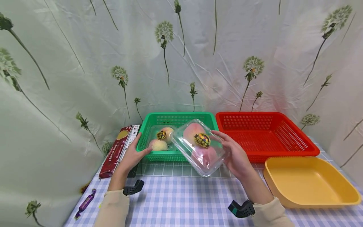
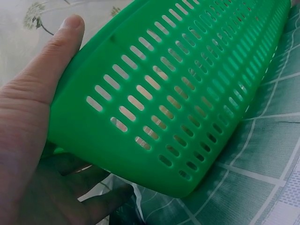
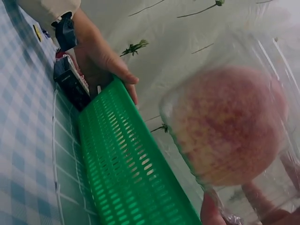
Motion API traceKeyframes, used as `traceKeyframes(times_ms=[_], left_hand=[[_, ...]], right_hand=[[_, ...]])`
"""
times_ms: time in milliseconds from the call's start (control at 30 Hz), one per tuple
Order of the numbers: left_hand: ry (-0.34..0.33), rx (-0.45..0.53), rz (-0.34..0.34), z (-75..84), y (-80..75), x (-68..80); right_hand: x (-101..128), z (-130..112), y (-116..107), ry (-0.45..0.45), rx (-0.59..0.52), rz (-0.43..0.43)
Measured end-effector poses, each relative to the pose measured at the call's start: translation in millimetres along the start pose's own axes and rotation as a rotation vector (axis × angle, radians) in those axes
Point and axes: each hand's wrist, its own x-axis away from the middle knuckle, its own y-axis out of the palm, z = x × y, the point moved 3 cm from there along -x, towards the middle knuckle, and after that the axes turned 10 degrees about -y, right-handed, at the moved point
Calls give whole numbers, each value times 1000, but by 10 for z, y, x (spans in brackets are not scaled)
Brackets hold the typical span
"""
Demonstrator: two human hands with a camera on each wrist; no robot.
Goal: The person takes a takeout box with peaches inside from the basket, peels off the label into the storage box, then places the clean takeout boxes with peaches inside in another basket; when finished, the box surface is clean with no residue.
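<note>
My right hand (image 1: 236, 154) grips one side of a clear plastic clamshell box (image 1: 181, 138) of pinkish peaches with a black-and-gold label. The box is tilted and overlaps the front right of a green basket (image 1: 173, 156) in the head view. One peach (image 3: 229, 124) shows large in the right wrist view. At the basket's front left corner, my left hand (image 1: 133, 156) holds the rim, its thumb on one side and the fingers on the other, as the left wrist view shows. Inside the basket lies a second clear box with yellowish peaches (image 1: 158, 145).
A red basket (image 1: 249, 153) stands right of the green one, with a yellow basin (image 1: 314, 183) in front of it. Left of the green basket lies a dark red spaghetti packet (image 1: 114, 157). A purple-wrapped candy (image 1: 85, 204) is on the checked tablecloth (image 1: 181, 201). Behind hangs a dandelion-print curtain.
</note>
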Motion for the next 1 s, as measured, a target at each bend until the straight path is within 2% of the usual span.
traceKeyframes(times_ms=[200, 400, 567, 767, 1000], left_hand=[[-8, -3, 8, -8, 2, -4], [-9, -9, 11, 15, 0, 10], [-3, -25, 14, 35, 12, 8], [5, -17, 2, 56, 19, 14], [12, -55, 0, 59, -17, 48]], right_hand=[[74, 61, -66, -17, 105, -158], [119, 127, -110, 25, 152, -264], [151, 181, -169, 51, 159, -345], [176, 279, -282, -6, 147, -488], [160, 462, -407, 4, 190, -543]])
